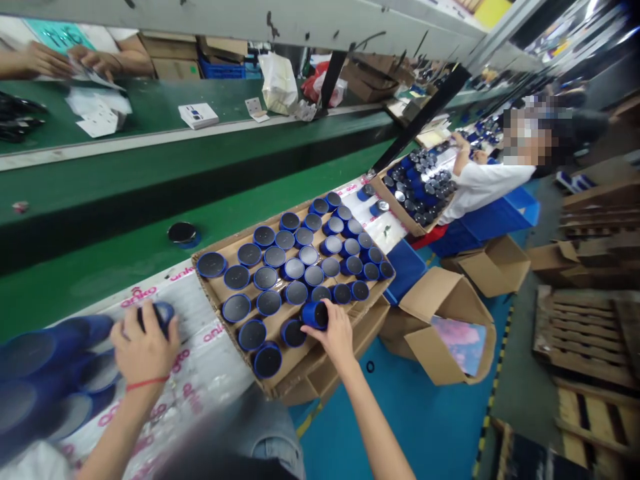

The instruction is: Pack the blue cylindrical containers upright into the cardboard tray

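My left hand [145, 343], with a red string round its wrist, is wrapped over a blue cylinder with a dark top [163, 315] on the taped table. My right hand [333, 331] grips a tilted blue cylinder [315, 315] by its side, over the near edge of a shallow cardboard tray [210, 293]. Several blue cylinders with dark round tops stand in loose rows in that tray. Another group of blue cylinders [60, 373] is at the far left, beside my left hand, blurred. One cylinder [183, 234] sits alone on the green surface behind the tray.
Beyond the tray, a second box [420, 193] holds many cylinders, near a person in a white sleeve [485, 187]. Another person's hands [75, 63] handle small bags at upper left. Open cartons [445, 320] stand on the floor at right. A dark post [420, 120] slants behind.
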The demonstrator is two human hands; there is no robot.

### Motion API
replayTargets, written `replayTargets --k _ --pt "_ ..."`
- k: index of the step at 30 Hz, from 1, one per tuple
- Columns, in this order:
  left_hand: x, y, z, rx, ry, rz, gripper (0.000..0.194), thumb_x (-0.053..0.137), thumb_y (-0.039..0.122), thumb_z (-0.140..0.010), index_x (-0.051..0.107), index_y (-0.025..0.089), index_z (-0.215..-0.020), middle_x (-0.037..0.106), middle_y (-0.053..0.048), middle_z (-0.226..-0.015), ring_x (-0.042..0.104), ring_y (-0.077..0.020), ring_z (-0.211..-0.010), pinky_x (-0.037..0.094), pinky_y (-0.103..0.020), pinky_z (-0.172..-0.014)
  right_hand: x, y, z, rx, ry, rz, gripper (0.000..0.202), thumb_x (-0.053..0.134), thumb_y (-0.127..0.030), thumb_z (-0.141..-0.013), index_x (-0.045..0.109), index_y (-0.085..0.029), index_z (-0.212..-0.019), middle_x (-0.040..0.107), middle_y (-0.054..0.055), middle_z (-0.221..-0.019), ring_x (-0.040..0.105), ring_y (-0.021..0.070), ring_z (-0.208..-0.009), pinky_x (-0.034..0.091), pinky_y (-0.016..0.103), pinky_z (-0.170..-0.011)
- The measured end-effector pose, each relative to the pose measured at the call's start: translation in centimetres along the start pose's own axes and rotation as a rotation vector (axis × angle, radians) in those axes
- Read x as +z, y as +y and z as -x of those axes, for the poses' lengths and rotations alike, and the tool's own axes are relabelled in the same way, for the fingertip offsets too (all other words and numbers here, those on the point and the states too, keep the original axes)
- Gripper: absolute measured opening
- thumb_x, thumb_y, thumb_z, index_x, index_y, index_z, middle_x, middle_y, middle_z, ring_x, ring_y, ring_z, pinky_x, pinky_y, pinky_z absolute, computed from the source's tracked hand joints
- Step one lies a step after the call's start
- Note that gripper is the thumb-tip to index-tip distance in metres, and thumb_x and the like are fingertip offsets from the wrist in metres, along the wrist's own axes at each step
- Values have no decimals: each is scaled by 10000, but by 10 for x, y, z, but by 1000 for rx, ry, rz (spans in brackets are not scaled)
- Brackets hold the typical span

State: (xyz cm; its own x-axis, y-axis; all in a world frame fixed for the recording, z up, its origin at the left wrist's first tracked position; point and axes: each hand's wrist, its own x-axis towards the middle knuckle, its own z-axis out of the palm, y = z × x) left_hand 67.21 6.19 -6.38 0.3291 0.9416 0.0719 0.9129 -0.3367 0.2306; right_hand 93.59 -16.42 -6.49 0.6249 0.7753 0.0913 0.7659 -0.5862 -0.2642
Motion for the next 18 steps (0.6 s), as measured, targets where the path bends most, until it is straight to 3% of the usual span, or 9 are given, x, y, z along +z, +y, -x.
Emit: replayTargets --k 3,6,9,11,14,16,18 --pt "-1 -7 3 49 -58 -14 637 343 544 -935 424 123 -1407 367 -204 -1471 471 -479 -1184 475 -581 -911 8 12 -2 -18 -44 55 757 473 -739 -811 542 -134 -1261 585 162 -1041 569 311 -929 486 447 -791" --pt "2 -7 -1 15 -63 -39 631 353 570 -928 401 174 -1416 310 -212 -1506 583 -471 -1033 520 -590 -756 11 22 2 -118 -101 68 696 468 -676 -861 514 -153 -1319 568 168 -1098 567 297 -975 488 435 -836" --pt "2 -6 -7 2 -52 -35 628 365 571 -926 409 170 -1406 430 -229 -1414 636 -442 -911 529 -548 -687 4 18 11 -165 -82 91 737 427 -626 -905 413 -81 -1400 523 239 -1214 509 359 -1130 441 519 -916" --pt "-2 -5 -7 29 -39 -5 618 399 569 -920 434 166 -1387 503 -213 -1340 646 -425 -899 540 -508 -670 -3 8 17 -204 -53 103 831 446 -655 -881 345 -39 -1430 408 298 -1358 374 422 -1285 362 595 -989" --pt "-16 0 3 87 63 80 597 476 526 -914 434 153 -1378 513 -193 -1326 611 -414 -1059 560 -501 -768 -4 -12 22 -413 -85 89 908 530 -752 -774 345 -178 -1453 255 208 -1525 214 386 -1413 249 580 -1107" --pt "-28 11 18 188 124 156 581 537 473 -904 421 164 -1383 510 -176 -1327 561 -373 -1174 529 -492 -913 4 -20 21 -558 -115 83 821 588 -736 -749 422 -269 -1404 332 130 -1514 228 336 -1425 228 539 -1140" --pt "-42 30 39 401 126 231 558 597 388 -888 419 189 -1379 533 -154 -1296 565 -310 -1174 491 -437 -988 17 -19 16 -635 -119 87 683 645 -655 -769 511 -279 -1323 497 99 -1390 300 305 -1398 235 522 -1146"
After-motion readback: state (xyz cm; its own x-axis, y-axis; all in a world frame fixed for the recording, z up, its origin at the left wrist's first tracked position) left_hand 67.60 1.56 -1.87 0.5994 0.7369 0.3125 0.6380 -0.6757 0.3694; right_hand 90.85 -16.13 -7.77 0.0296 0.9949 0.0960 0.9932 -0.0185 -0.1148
